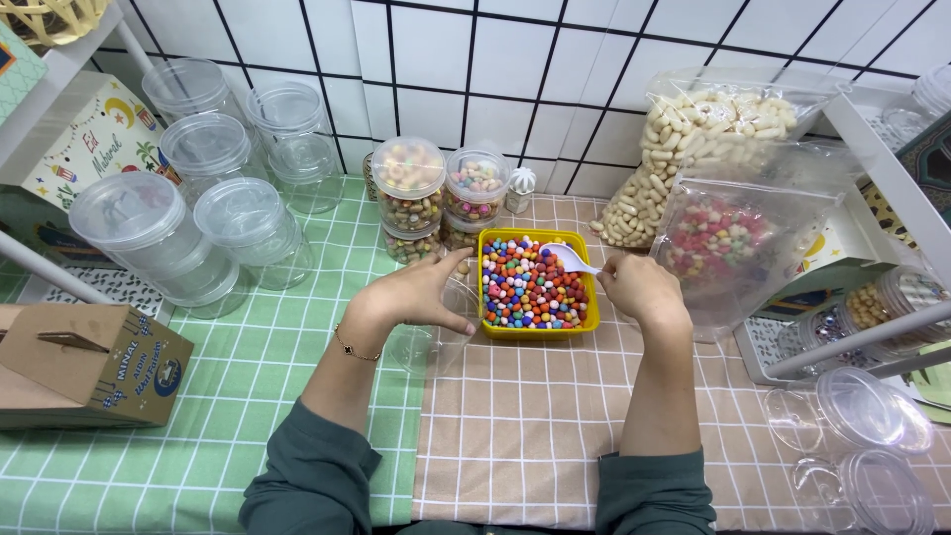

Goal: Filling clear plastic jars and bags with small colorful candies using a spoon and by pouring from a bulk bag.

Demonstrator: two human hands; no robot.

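My left hand (421, 295) is wrapped around a clear plastic jar (436, 342) tilted beside the yellow tray (538, 333). The tray holds a heap of small multicoloured round candies (530, 287). My right hand (642, 287) grips a white plastic spoon (567, 259), whose bowl rests over the candies at the tray's far right corner. The jar looks empty or nearly so; my fingers hide its mouth.
Filled, lidded jars of candy (408, 193) stand behind the tray. Several empty clear jars (149, 238) are at the left, a cardboard box (89, 362) near the left edge. Bags of snacks (713, 129) lean at the right, with loose clear lids (877, 406) near the right front.
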